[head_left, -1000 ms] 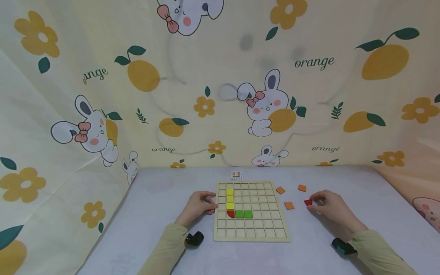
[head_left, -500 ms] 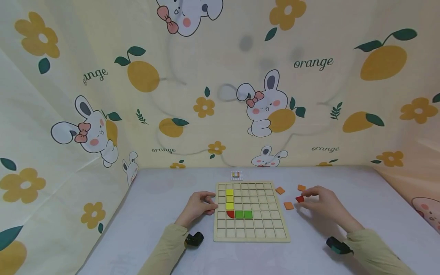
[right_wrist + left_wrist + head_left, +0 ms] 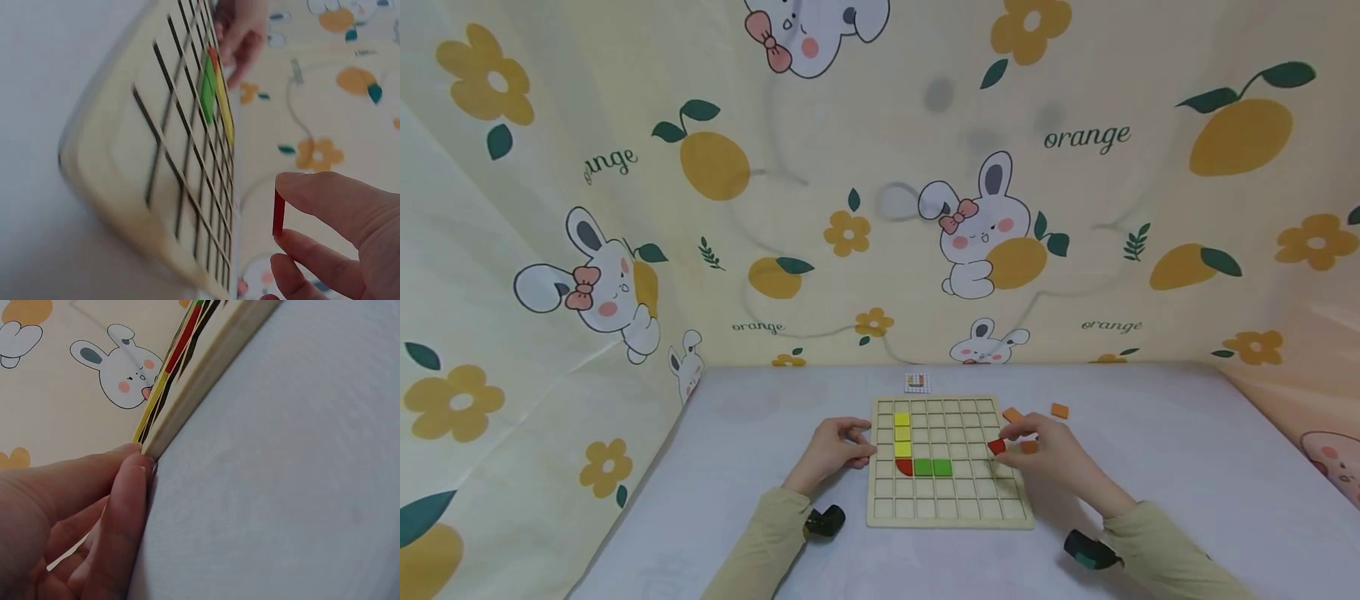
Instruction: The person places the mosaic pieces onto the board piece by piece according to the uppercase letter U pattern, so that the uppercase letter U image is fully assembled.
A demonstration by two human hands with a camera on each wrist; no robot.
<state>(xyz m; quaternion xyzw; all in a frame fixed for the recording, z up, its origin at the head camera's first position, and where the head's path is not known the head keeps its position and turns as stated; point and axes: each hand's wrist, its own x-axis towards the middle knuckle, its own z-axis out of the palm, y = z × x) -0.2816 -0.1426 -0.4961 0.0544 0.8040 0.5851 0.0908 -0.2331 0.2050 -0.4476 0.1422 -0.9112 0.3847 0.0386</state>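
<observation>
A square wooden grid board (image 3: 951, 507) lies on the table. Set in it are a column of yellow tiles (image 3: 902, 433), a red rounded corner tile (image 3: 905, 467) and two green tiles (image 3: 933, 467). My left hand (image 3: 831, 446) holds the board's left edge, thumb and forefinger meeting at the rim in the left wrist view. Over the board's right side, my right hand (image 3: 1060, 458) pinches a small red tile (image 3: 997, 447) between thumb and finger. From the right wrist the tile (image 3: 279, 212) shows edge-on, above the board's surface.
Orange tiles lie right of the board: one (image 3: 1059, 411) farther out, another (image 3: 1012, 415) by the board's edge, and a third (image 3: 1029, 447) partly hidden by my right hand. A small pattern card (image 3: 917, 382) sits behind the board. A printed curtain (image 3: 820, 292) stands behind the table.
My right hand has moved left with the red tile, from the table beyond the orange tiles to over the board's right columns. My left hand stays at the board's edge.
</observation>
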